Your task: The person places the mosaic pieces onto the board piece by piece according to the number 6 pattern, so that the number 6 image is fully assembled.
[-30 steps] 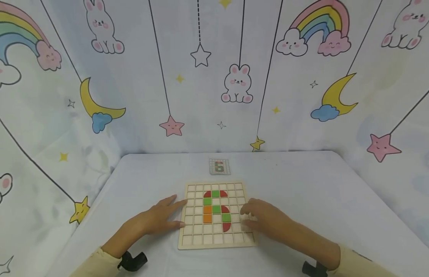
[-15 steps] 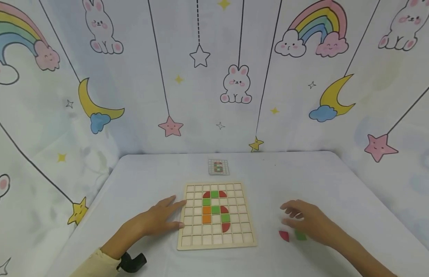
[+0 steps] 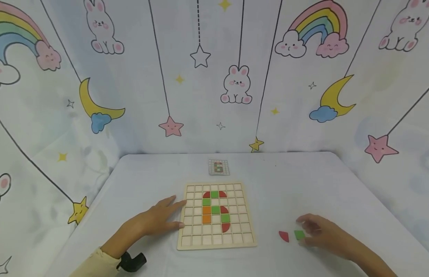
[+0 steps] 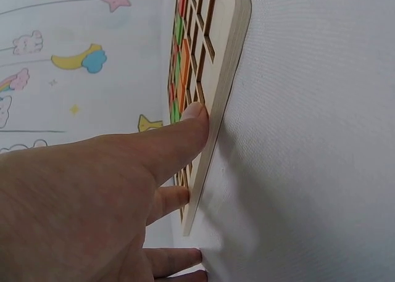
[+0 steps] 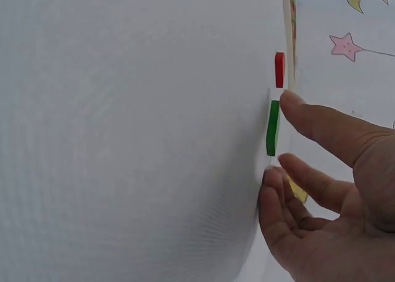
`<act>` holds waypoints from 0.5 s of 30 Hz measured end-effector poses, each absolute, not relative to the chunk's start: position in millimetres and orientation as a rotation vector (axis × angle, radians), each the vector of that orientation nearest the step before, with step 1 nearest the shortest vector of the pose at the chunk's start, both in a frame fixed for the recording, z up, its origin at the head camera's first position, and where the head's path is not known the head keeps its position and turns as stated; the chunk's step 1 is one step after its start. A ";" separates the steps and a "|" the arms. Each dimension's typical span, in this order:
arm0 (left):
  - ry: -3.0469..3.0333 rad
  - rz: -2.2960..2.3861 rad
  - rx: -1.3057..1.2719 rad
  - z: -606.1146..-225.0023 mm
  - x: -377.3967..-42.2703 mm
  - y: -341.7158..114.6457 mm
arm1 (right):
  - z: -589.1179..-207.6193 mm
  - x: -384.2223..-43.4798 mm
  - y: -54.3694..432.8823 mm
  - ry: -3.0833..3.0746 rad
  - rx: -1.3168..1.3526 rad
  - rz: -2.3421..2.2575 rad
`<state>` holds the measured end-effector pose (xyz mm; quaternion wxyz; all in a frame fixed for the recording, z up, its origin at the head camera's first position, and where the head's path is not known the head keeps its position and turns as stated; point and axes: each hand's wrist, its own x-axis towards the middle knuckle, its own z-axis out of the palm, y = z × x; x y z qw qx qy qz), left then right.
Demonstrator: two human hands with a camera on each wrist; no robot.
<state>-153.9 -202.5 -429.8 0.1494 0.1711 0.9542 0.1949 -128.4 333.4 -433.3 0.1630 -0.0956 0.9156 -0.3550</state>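
A wooden grid board (image 3: pixel 195 240) lies on the table, with green squares, orange squares and red quarter-round tiles set in its middle cells. My left hand (image 3: pixel 159 217) rests at the board's left edge, fingers spread and fairly straight. In the left wrist view the thumb (image 4: pixel 179 134) lies on the rim. To the right of the board are a loose red quarter-round tile (image 3: pixel 284 236) and a loose green square tile (image 3: pixel 299 234). Beside the green tile is my right hand (image 3: pixel 325 234), thumb and fingers apart around it. A grip on it does not show.
A small card (image 3: pixel 219 167) with a gridded, coloured figure lies behind the board. A white cloth covers the table (image 3: pixel 148 173). Beyond it hangs a patterned backdrop (image 3: pixel 214 100) with rabbits, stars and rainbows.
My right hand has left the board's right edge, moved right, then come down and nearer to me beside the green tile. The left hand has stayed in place.
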 end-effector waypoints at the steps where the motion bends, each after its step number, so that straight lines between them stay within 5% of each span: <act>1: 2.740 0.563 0.490 -429.9 -153.9 -202.6 | -435.3 -128.3 333.2 2.619 -0.282 -0.997; 15: 2.742 0.546 0.475 -431.8 -154.9 -202.2 | -444.2 -123.8 330.6 2.731 -0.383 -0.900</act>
